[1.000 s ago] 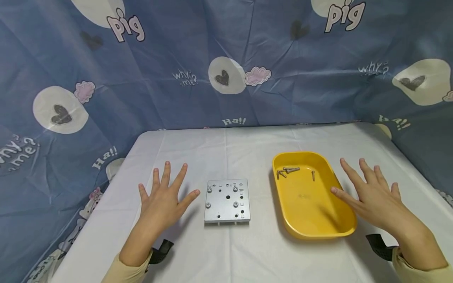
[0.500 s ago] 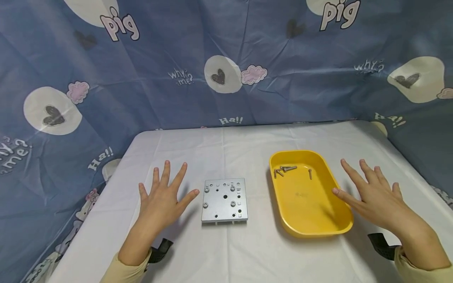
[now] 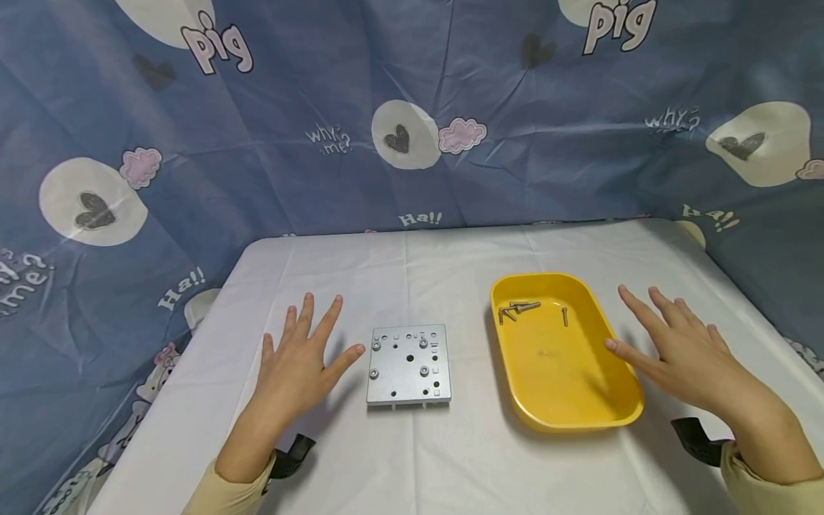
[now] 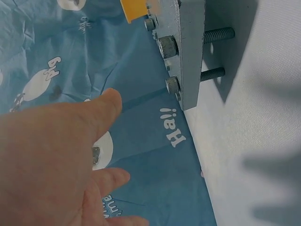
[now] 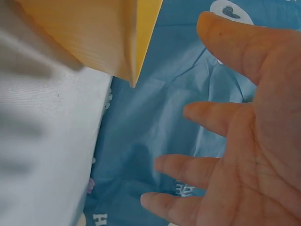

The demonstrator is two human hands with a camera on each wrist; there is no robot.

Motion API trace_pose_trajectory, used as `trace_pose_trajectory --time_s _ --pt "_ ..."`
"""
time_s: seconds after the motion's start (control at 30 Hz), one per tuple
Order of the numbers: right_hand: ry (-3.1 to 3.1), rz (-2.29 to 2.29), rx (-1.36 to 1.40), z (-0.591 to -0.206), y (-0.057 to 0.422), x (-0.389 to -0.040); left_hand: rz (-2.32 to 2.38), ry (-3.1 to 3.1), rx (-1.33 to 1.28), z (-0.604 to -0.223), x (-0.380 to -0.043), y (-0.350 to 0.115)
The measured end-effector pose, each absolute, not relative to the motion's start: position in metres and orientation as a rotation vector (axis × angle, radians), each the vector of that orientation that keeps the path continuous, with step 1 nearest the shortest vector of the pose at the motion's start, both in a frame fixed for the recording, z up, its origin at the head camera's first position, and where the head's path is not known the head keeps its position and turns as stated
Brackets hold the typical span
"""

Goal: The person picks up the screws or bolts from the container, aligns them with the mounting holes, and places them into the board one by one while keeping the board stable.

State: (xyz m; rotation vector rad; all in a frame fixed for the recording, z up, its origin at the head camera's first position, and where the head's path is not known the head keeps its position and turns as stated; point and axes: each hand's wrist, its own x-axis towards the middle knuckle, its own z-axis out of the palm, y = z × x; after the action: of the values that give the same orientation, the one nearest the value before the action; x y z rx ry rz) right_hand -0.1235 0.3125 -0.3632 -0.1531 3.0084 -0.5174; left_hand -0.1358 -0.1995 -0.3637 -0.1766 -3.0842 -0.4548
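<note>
My left hand [image 3: 296, 372] hovers with spread fingers to the left of a square metal plate [image 3: 408, 386], holding nothing. Several socket-head screws [image 4: 167, 47] stand in the plate, and in the left wrist view their threaded ends [image 4: 218, 35] stick out beneath it. My right hand [image 3: 692, 357], also spread and holding nothing, is beside the right rim of a yellow tray [image 3: 547, 422]; its thumb appears near that rim. Inside the tray, loose screws [image 3: 524, 307] lie in the far left corner, and a single screw [image 3: 564, 317] lies apart from them.
A white cloth [image 3: 335, 265] covers the table. Behind it and at both sides hangs a blue printed curtain [image 3: 290, 172]. A black strap [image 3: 292, 458] is at the left wrist and another black strap [image 3: 698, 440] at the right.
The head view has shifted slightly, so the plate and tray appear a little further left. Both hands turn slightly, with their fingers still spread. Nothing has been picked up.
</note>
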Motion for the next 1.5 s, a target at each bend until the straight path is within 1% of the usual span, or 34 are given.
trace_pose_trajectory --time_s 0.27,0.53,0.77,1.0,1.5 --pt "3.057 -0.423 -0.240 -0.359 0.311 -0.129 -0.528 -3.091 -0.229 -0.365 -0.137 -0.200" --pt "3.062 -0.437 -0.301 -0.353 0.306 -0.136 -0.663 -3.078 -0.336 -0.369 -0.140 -0.200" --pt "3.102 -0.544 -0.383 -0.349 0.300 -0.141 -0.870 -3.069 -0.468 -0.384 -0.150 -0.209" --pt "3.101 -0.609 -0.420 -0.344 0.293 -0.146 -0.968 -3.051 -0.579 -0.396 -0.160 -0.215" --pt "3.042 -0.659 -0.480 -0.344 0.282 -0.159 -1.066 -3.071 -0.679 -0.415 -0.170 -0.218"
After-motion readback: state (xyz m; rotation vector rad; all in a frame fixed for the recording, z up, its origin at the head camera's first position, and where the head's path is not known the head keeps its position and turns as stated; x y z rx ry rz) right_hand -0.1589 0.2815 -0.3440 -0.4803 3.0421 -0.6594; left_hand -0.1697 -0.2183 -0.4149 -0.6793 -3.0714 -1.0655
